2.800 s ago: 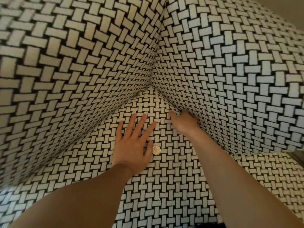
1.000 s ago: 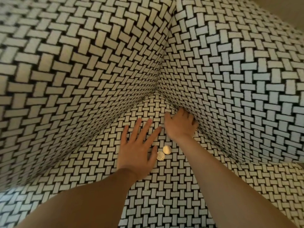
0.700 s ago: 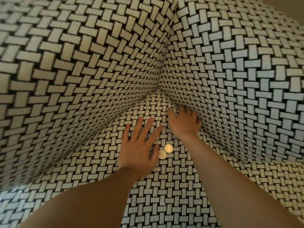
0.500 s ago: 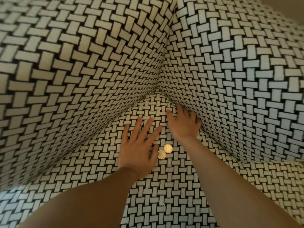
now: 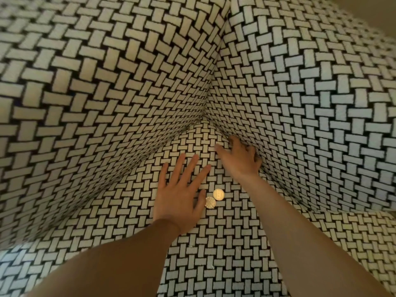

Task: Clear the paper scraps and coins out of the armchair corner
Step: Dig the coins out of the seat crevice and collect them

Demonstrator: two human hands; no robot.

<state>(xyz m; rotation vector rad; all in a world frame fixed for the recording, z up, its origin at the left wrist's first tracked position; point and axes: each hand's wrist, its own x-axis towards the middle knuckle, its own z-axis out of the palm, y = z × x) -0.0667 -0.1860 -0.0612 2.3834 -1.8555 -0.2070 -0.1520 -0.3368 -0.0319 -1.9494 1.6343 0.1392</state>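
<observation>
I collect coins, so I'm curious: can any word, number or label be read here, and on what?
No text is legible.
Upper coin: faint markings, too small and blurred to read.
Lower coin: rayed relief, no readable lettering.
Armchair fabric: woven pattern only, no label.

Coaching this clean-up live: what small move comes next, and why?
Likely curl the right hand back out of the seat crease, dragging anything found toward the two coins; its fingertips press into it, while the left hand lies flat beside them.
</observation>
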